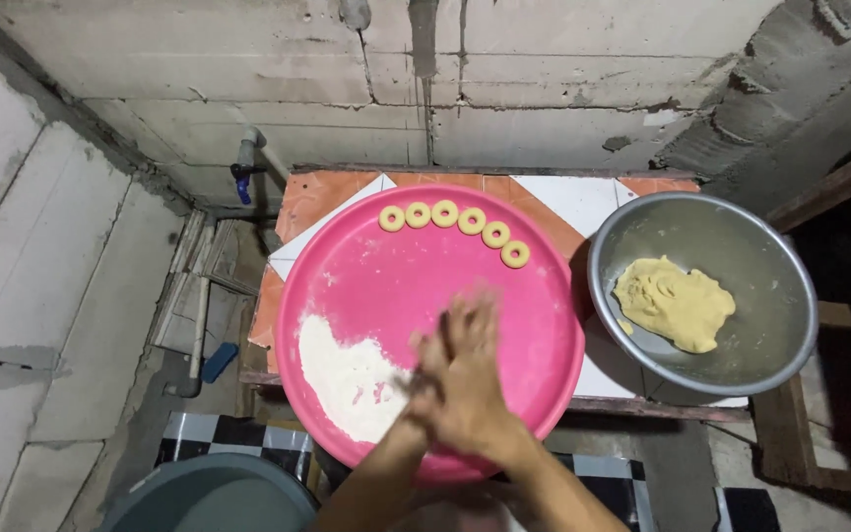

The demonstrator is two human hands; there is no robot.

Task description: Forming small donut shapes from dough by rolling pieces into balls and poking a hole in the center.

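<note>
My left hand (432, 394) and my right hand (475, 379) are pressed palm to palm over the near part of a large round pink tray (386, 281). The fingers are blurred, and whatever lies between the palms is hidden. A patch of white flour (342, 379) lies on the tray just left of my hands. Several small yellow dough rings (455, 225) sit in a curved row along the tray's far rim. A lump of yellow dough (674, 302) rests in a metal bowl (741, 246) to the right of the tray.
The tray and bowl stand on a small tiled table (563, 197) against a rough concrete wall. A pipe with a blue tap (244, 163) sticks out at the left. A grey bin lid (211, 498) shows at the bottom left, over a checkered floor.
</note>
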